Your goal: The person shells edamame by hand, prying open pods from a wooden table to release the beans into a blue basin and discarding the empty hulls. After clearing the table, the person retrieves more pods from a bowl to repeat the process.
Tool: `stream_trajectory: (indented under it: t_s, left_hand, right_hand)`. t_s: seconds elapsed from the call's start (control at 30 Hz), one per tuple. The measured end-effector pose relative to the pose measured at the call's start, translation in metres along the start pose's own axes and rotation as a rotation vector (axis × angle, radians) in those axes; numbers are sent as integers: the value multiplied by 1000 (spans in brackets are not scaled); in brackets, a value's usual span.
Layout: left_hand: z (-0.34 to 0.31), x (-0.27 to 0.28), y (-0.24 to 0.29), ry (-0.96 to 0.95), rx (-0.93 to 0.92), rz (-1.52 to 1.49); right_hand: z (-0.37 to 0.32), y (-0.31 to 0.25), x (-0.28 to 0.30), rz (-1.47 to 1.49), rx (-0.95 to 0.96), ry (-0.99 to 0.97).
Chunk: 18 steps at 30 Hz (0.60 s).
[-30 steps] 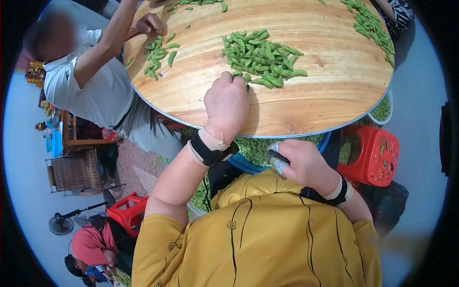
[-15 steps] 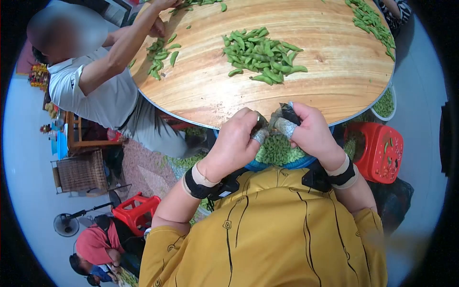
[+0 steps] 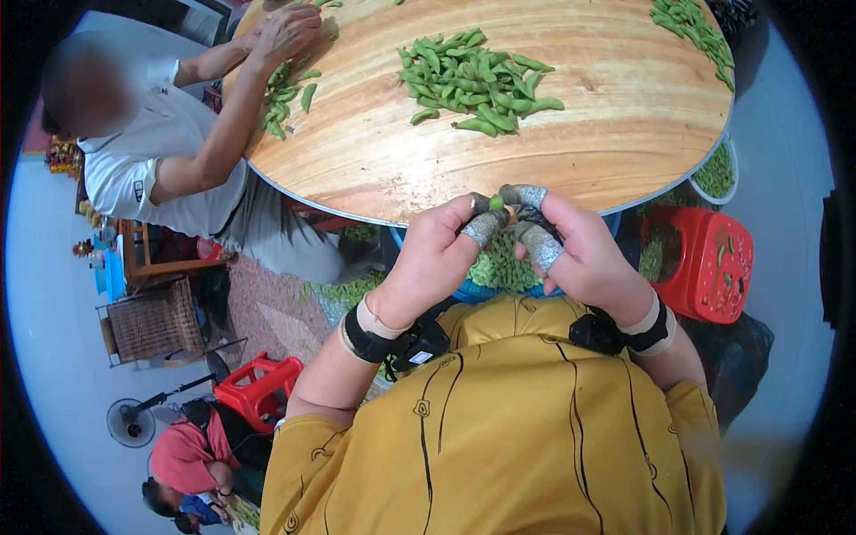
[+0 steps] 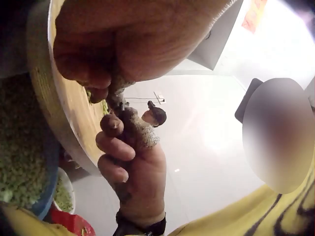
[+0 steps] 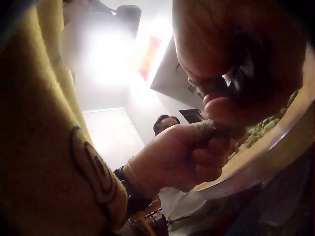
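Note:
Both hands meet above a blue tub at the table's near edge in the head view. The left hand (image 3: 428,259) pinches a small green pod (image 3: 497,202) between wrapped thumb and finger. Against it, the right hand (image 3: 588,259) has its thumb and fingers, wrapped in silvery tape, curled round something dark that is partly hidden. Shelled green beans (image 3: 510,267) fill the tub under the hands. A pile of green pods (image 3: 477,82) lies on the round wooden table (image 3: 571,160) beyond them. The wrist views show the fingertips of both hands close together, mostly in shadow.
Across the left side a seated person (image 3: 169,152) handles pods at the table. More pods (image 3: 695,36) lie at the table's far right. A red stool (image 3: 713,267) and a white tub of beans (image 3: 716,176) stand at the right. A fan (image 3: 132,423) stands lower left.
My left hand has come back from the pod pile to meet the right hand over the tub. One pod now shows between the fingers. The seated person's hands have also moved.

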<state>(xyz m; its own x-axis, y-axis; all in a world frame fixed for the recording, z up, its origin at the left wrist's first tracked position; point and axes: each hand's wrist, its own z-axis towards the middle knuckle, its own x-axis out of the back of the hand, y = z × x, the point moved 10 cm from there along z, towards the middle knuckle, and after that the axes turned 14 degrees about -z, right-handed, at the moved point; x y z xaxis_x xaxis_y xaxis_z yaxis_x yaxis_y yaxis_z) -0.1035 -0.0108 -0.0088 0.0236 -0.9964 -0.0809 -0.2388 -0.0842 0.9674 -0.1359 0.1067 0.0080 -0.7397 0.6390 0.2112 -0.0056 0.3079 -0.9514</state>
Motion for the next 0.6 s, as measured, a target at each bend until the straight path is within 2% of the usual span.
stream_trajectory:
  t_s: [0.1,0.17,0.2,0.27,0.43,0.53,0.6]
  left_hand:
    - [-1,-3,2,-10,-23,55]
    - [-1,-5,9,-43,-144,143]
    - [-1,-5,11,-42,-143,142]
    - [-3,-8,23,-62,-213,313]
    - [-3,-13,34,-121,-314,514]
    - [-6,-16,36,-146,-357,541]
    - [-8,-16,39,-148,-373,518]
  right_hand:
    - [0,2,0,-11,-2,-17]
    - [0,3,-1,5,-6,-27]
    - [0,4,-2,20,-11,-38]
    - [3,12,-4,35,-26,-50]
    - [5,18,-8,91,-89,-87]
    - [7,9,-6,46,17,-62]
    - [6,21,-12,166,-115,-127]
